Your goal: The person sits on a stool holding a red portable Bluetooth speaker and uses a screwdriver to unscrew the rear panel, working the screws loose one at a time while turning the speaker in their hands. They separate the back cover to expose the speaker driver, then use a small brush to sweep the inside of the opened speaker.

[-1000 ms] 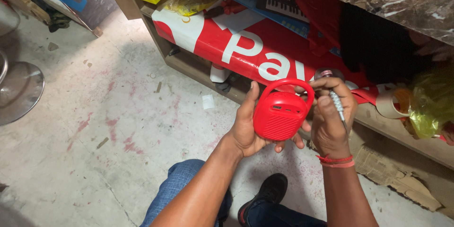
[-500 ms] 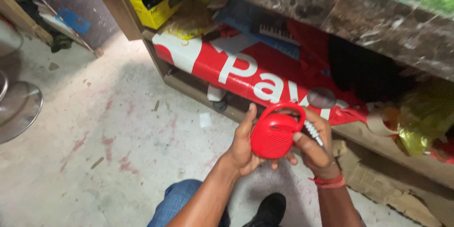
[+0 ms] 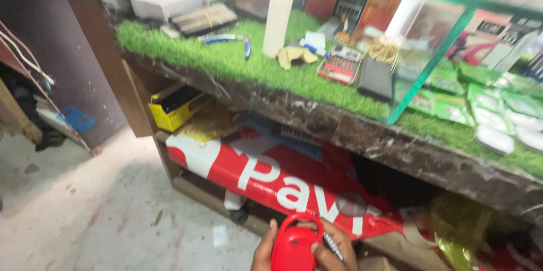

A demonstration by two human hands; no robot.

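Observation:
At the bottom edge of the head view I hold a small red round speaker [image 3: 294, 245] with a loop handle. My left hand [image 3: 263, 251] cups its left side, thumb up along the rim. My right hand [image 3: 335, 251] grips its right side and also pinches a thin metal screwdriver [image 3: 332, 245] against it. Both wrists are cut off by the frame. Behind the speaker hangs a red and white banner [image 3: 266, 178].
A marble counter [image 3: 362, 135] covered in green artificial turf [image 3: 226, 59] holds a white bottle [image 3: 278, 14], pliers [image 3: 226, 39], a red tool case [image 3: 339, 63] and small packets. A yellow box [image 3: 175, 107] sits on the shelf below. The concrete floor [image 3: 96, 214] lies left.
The view has swung upward, bringing the counter top into sight. The hands and red speaker have dropped to the bottom edge; the grip looks unchanged.

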